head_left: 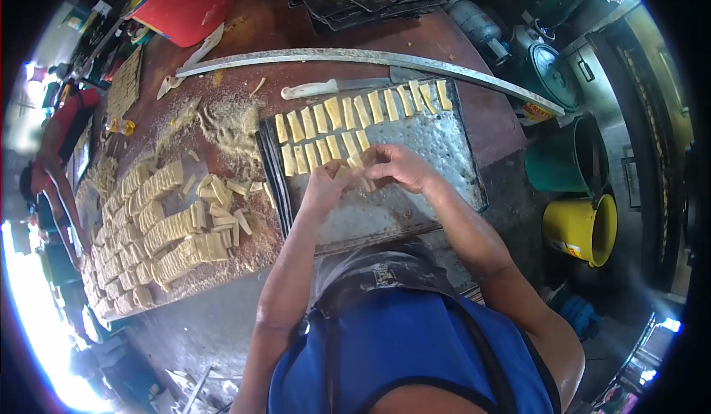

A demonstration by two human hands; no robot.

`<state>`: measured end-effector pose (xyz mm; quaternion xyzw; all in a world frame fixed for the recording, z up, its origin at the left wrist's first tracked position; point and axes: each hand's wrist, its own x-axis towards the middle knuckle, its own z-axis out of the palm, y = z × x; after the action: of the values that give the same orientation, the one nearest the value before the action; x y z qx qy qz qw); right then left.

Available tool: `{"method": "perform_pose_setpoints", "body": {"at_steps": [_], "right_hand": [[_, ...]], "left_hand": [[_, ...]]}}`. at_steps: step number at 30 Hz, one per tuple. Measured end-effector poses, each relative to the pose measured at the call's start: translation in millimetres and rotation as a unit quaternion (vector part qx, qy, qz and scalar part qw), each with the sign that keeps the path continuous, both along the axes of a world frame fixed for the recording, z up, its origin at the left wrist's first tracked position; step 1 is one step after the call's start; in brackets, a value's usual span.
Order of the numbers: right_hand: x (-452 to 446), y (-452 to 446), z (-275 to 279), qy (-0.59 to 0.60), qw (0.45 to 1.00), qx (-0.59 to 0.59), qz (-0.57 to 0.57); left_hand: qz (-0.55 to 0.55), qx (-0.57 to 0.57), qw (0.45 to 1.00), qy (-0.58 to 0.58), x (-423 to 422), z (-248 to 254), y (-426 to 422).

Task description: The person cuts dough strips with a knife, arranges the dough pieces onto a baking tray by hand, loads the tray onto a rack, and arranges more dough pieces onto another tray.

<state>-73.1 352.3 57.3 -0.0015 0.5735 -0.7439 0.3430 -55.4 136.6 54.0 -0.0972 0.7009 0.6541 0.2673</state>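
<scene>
A pale, small-print mark on the black waistband [386,275] below a blue sleeveless top [400,340] was too small to read, as was the label on the yellow plastic bucket [581,230] at right. The table with a reddish-brown top [489,129] was dusted with flour and crumbs; a heap of cut beige dough pieces [167,229] covered its left side. A white-handled knife [311,89] and a long metal bar [385,57] lay beyond the grey metal tray [437,155], where pale dough strips [349,113] stood in two rows, the nearer one shorter. Over that row's right end, the left hand [326,186] and right hand [400,168] were close together, fingers closed on a pale dough strip [367,184]. The fingers partly hid it, so the exact contact was unclear. A person in red and black [65,129] at far left was blurred, partly lost in the dark rim.
</scene>
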Motion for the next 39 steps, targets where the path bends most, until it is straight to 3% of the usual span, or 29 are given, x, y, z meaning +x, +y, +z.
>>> {"method": "perform_pose_setpoints", "body": {"at_steps": [2,3,5,6,8,9,10,11,12,13,14,16,20,22,23,26,28,30,33,34,36,39], "right_hand": [[0,7,-1,-0.074,0.995,-0.067,-0.029],[1,9,-3,-0.071,0.995,-0.065,-0.031],[2,10,-7,-0.142,0.971,-0.151,-0.12],[0,10,-7,-0.139,0.972,-0.147,-0.121],[-11,9,-10,-0.001,0.985,0.046,-0.163],[-16,2,-11,0.106,0.953,0.224,-0.173],[-12,-5,-12,0.104,0.951,0.229,-0.179],[-14,-11,-12,0.243,0.863,0.411,-0.169],[-17,-20,-6,0.367,0.721,0.569,-0.147],[-16,-27,-16,0.391,0.679,0.599,-0.166],[-12,-33,-20,0.389,0.674,0.605,-0.168],[-7,-40,-25,0.385,0.68,0.61,-0.131],[-12,-10,-28,0.363,0.671,0.618,-0.187],[-11,15,-18,0.372,0.695,0.566,-0.241],[-12,23,-14,0.368,0.704,0.56,-0.238],[-15,27,-17,0.362,0.741,0.537,-0.178],[-17,20,-28,0.383,0.737,0.529,-0.173],[-17,9,-25,0.33,0.744,0.562,-0.145],[-23,16,-31,0.304,0.788,0.515,-0.146],[-28,19,-34,0.304,0.807,0.482,-0.154],[-37,27,-38,0.303,0.828,0.449,-0.145],[-33,41,-21,0.31,0.853,0.397,-0.139]], "left_hand": [[0.017,0.118,0.993,-0.02,0,-11,3],[0.014,0.121,0.992,-0.018,-1,-12,4],[0.087,0.247,0.963,-0.059,-3,-13,5],[0.085,0.251,0.962,-0.058,-4,-13,5],[0.133,0.166,0.977,-0.016,-11,-11,4],[0.102,0.136,0.985,-0.003,-15,-7,-1],[0.096,0.14,0.985,-0.005,-17,-12,-5],[0.081,0.132,0.988,0.009,-24,-20,-8],[0.068,0.124,0.99,0.026,-32,-19,-9],[0.055,0.094,0.993,0.041,-36,-18,-9],[0.05,0.1,0.993,0.041,-40,-18,-8],[0.005,-0.031,0.997,0.074,-49,-14,-2],[-0.066,-0.062,0.991,0.099,-64,3,28],[-0.155,-0.092,0.975,0.127,-76,5,51],[-0.16,-0.19,0.939,0.239,-83,-7,65],[-0.171,-0.228,0.91,0.301,-90,-15,67],[-0.145,-0.242,0.905,0.318,-84,-13,62],[-0.061,-0.195,0.948,0.244,-82,-13,50],[0.07,0.024,0.997,0.006,-82,-17,41],[0.079,0.014,0.997,0.003,-79,-17,42],[0.127,0.169,0.977,-0.029,-70,-17,43],[0.145,0.189,0.97,-0.038,-61,-11,52]]}}
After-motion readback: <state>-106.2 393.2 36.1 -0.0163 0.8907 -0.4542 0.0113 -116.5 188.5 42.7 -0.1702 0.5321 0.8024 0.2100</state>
